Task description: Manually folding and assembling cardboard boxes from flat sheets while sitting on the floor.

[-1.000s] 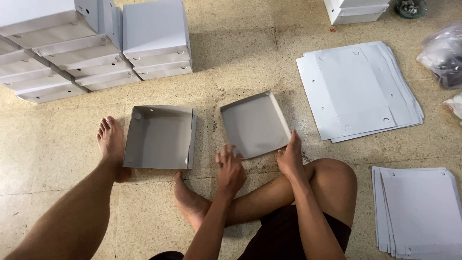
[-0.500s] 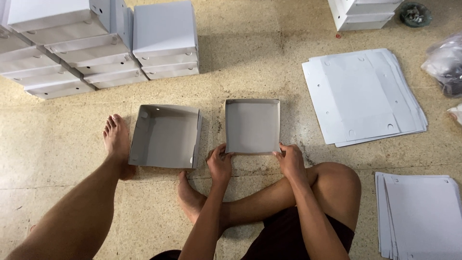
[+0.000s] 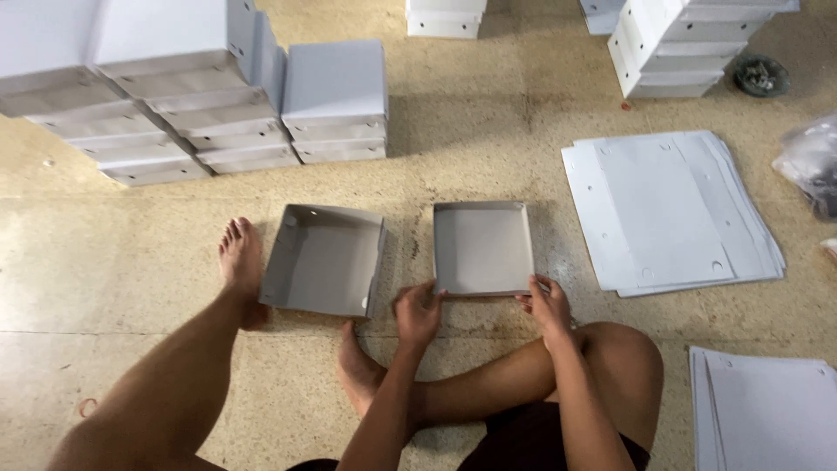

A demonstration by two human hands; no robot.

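While I watched, both hands, left hand (image 3: 418, 312) and right hand (image 3: 547, 305), had fingers clamped on the grey tray's (image 3: 482, 247) near edge; squaring its walls seemed next.

2 open grey box trays lie on the floor in the near middle. The right tray (image 3: 482, 248) is shallow and nearly square, its near edge gripped by the left hand (image 3: 418, 311) and the right hand (image 3: 547, 305). The left tray (image 3: 324, 259) is deeper and sits just beside it. At far left stand rows of stacked closed grey boxes (image 3: 157, 105), with another stack (image 3: 336, 100) beside them. More grey box stacks (image 3: 689, 44) stand far right. Flat grey box blanks (image 3: 671, 209) lie piled at right, another pile (image 3: 767, 410) near right.
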